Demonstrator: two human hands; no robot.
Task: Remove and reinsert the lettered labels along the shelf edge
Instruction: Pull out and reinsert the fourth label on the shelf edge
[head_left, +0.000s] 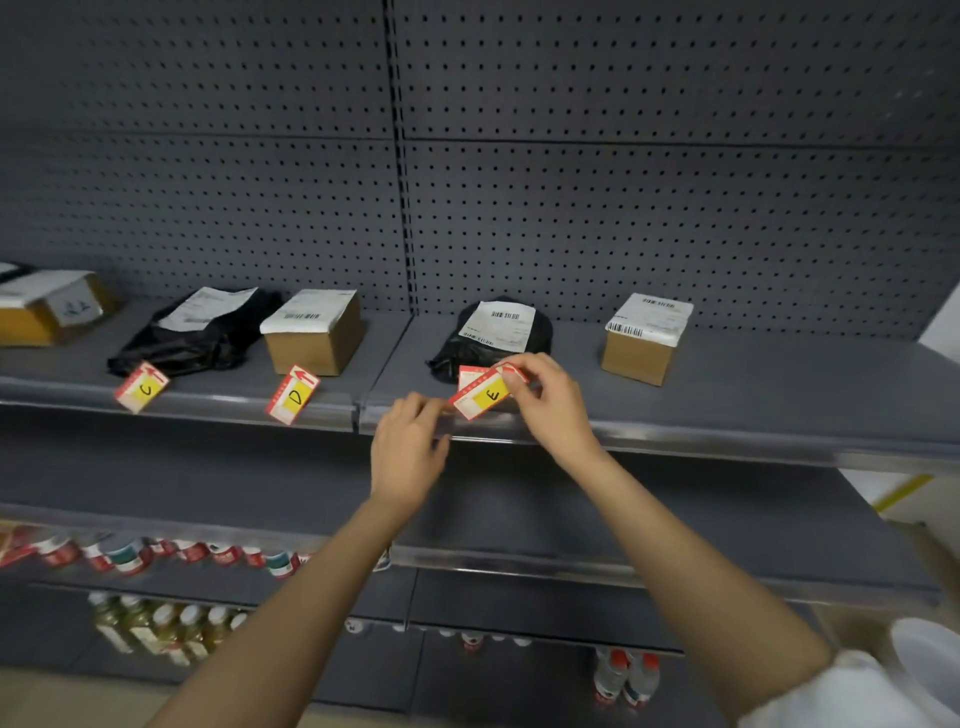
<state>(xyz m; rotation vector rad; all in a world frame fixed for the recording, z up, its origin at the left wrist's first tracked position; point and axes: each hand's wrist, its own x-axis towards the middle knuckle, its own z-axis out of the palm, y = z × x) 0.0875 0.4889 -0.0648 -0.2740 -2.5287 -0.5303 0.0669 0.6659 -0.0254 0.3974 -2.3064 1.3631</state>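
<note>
A red-and-white label with a yellow square marked E (482, 395) is tilted above the shelf's front edge strip (675, 441). My right hand (545, 400) pinches its upper right corner. My left hand (408, 447) rests at the edge strip just left of the label, fingertips touching its lower left corner. Two similar labels stand tilted in the strip further left: one marked D (292, 395) and one marked C (141, 387).
On the shelf sit a black bag with a shipping label (493, 332), brown boxes (644, 338) (314, 332), another black bag (197, 332) and a box at far left (47, 306). Lower shelves hold bottles (161, 623) (626, 675) and cans (130, 556).
</note>
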